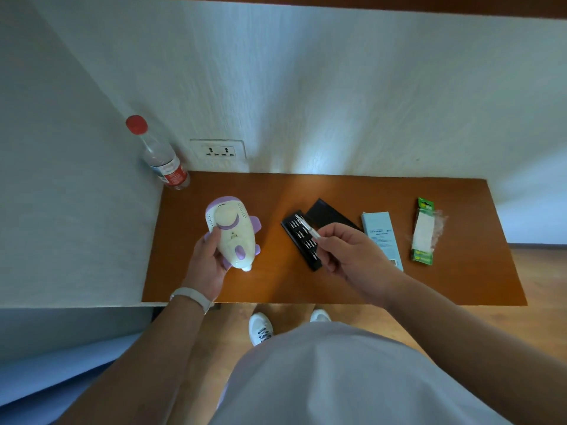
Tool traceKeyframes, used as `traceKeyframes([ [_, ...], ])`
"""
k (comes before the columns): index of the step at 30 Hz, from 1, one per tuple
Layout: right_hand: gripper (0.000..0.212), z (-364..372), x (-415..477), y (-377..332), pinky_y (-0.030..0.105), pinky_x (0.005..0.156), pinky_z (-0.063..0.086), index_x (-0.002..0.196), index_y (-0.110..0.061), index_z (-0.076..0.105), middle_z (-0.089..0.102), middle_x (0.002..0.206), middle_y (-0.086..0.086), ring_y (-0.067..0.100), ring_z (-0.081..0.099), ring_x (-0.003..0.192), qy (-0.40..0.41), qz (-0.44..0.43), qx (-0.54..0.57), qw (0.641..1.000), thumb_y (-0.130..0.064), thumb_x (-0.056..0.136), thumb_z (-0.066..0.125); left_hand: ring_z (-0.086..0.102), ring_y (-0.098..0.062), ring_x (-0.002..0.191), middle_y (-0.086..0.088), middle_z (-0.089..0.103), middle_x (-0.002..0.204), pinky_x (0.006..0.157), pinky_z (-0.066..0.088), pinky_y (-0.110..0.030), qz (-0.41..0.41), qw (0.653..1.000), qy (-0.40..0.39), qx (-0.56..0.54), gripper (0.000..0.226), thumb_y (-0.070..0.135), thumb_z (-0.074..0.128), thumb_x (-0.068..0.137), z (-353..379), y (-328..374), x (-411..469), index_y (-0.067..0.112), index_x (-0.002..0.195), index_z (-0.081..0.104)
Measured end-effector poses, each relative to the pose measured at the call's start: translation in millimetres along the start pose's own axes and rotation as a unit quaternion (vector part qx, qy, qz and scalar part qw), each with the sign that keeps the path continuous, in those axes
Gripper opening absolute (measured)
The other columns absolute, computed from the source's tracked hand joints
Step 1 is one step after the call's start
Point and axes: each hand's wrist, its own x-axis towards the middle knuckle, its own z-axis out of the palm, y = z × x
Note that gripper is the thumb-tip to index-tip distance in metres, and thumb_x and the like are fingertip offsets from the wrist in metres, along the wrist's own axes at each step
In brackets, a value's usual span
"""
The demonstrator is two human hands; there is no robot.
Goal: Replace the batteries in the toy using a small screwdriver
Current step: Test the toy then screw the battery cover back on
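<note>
- While my left hand [208, 259] curls round the toy [233, 231], underside toward me, it sits just over the left part of the table [460, 280].
- Right hand [352, 253]: my fingertips pinch the small screwdriver [308, 230] above the open bit case [306, 250].
- Battery pack [425, 231]: flat on the table, far right.

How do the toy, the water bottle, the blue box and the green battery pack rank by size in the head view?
1. toy, though held nearer the camera
2. water bottle
3. blue box and green battery pack: look alike, box partly behind the right hand
</note>
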Motion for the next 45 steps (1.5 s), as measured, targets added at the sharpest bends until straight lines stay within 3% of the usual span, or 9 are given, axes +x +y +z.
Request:
traceKeyframes([
  [5, 0.017, -1, 0, 0, 0.020, 0.054, 0.041, 0.093, -0.007, 0.059, 0.053, 0.072, 0.010, 0.018, 0.044, 0.062, -0.014, -0.017, -0.034, 0.999, -0.015, 0.102, 0.048, 0.064, -0.025, 0.115, -0.016, 0.062, 0.133, 0.090, 0.055, -0.036, 0.018, 0.999, 0.041, 0.025, 0.045, 0.048, 0.052, 0.101, 2, 0, -17, 0.021, 0.137, 0.057],
  [8, 0.018, -1, 4, 1, 0.025, 0.059, 0.042, 0.090, -0.011, 0.059, 0.053, 0.072, 0.011, 0.022, 0.045, 0.065, -0.031, -0.020, -0.050, 0.998, -0.016, 0.103, 0.047, 0.063, -0.023, 0.122, -0.004, 0.071, 0.122, 0.107, 0.045, -0.044, -0.014, 0.993, 0.110, 0.029, 0.043, 0.052, 0.051, 0.100, 2, -2, -32, 0.024, 0.131, 0.060],
  [15, 0.018, 11, 9, 3, 0.032, 0.062, 0.042, 0.093, -0.010, 0.058, 0.059, 0.070, 0.007, 0.024, 0.046, 0.064, -0.102, -0.018, -0.065, 0.993, -0.018, 0.104, 0.045, 0.065, -0.024, 0.107, -0.007, 0.069, 0.111, 0.082, 0.051, -0.032, -0.032, 0.963, 0.257, 0.081, 0.023, 0.034, 0.054, 0.102, 24, 3, -91, 0.019, 0.116, 0.064],
  [19, 0.015, 19, 8, 3, 0.030, 0.060, 0.041, 0.096, -0.009, 0.057, 0.061, 0.068, 0.005, 0.019, 0.047, 0.060, -0.138, 0.000, -0.074, 0.988, -0.016, 0.103, 0.045, 0.067, -0.023, 0.101, -0.002, 0.072, 0.101, 0.091, 0.054, -0.038, 0.030, 0.968, 0.221, 0.119, 0.014, 0.024, 0.056, 0.102, 49, 9, -120, 0.024, 0.106, 0.069],
  [24, 0.016, 20, 3, 0, 0.025, 0.055, 0.040, 0.101, -0.008, 0.056, 0.062, 0.069, 0.006, 0.015, 0.047, 0.056, -0.173, -0.006, -0.085, 0.981, -0.018, 0.105, 0.044, 0.064, -0.013, 0.086, -0.003, 0.073, 0.098, 0.071, 0.053, -0.019, 0.080, 0.976, 0.143, 0.139, 0.017, 0.016, 0.059, 0.099, 94, 24, -136, 0.021, 0.104, 0.074],
  [28, 0.016, 14, -1, -2, 0.023, 0.050, 0.037, 0.101, -0.006, 0.053, 0.060, 0.066, 0.005, 0.013, 0.044, 0.051, -0.182, -0.015, -0.072, 0.980, -0.020, 0.105, 0.046, 0.059, -0.014, 0.089, -0.006, 0.069, 0.099, 0.069, 0.052, -0.019, 0.088, 0.975, 0.098, 0.180, 0.014, 0.025, 0.060, 0.099, 123, 31, -135, 0.024, 0.103, 0.073],
  [34, 0.022, -6, -7, 3, 0.027, 0.052, 0.040, 0.109, 0.004, 0.052, 0.062, 0.069, 0.008, 0.017, 0.047, 0.054, -0.175, -0.027, -0.042, 0.983, -0.018, 0.104, 0.048, 0.062, 0.005, 0.076, 0.016, 0.071, 0.081, 0.069, 0.048, -0.017, 0.117, 0.968, 0.054, 0.216, 0.015, 0.020, 0.060, 0.100, 149, 32, -133, 0.021, 0.094, 0.073],
  [41, 0.019, -34, -11, 2, 0.025, 0.069, 0.053, 0.095, -0.017, 0.062, 0.071, 0.081, 0.002, 0.012, 0.063, 0.070, -0.133, -0.056, -0.145, 0.979, -0.031, 0.102, 0.051, 0.069, -0.021, 0.086, -0.003, 0.073, 0.085, 0.079, 0.060, -0.035, 0.121, 0.961, 0.065, 0.241, 0.018, 0.027, 0.060, 0.099, 167, 31, -125, 0.014, 0.093, 0.072],
  [45, 0.014, -49, -4, 3, 0.025, 0.070, 0.053, 0.093, -0.020, 0.064, 0.070, 0.083, 0.005, 0.012, 0.062, 0.073, -0.075, -0.083, -0.154, 0.982, -0.026, 0.099, 0.054, 0.074, -0.017, 0.083, 0.000, 0.078, 0.086, 0.074, 0.060, -0.032, 0.108, 0.969, 0.061, 0.214, 0.014, 0.023, 0.061, 0.099, 172, 37, -125, 0.012, 0.094, 0.069],
])
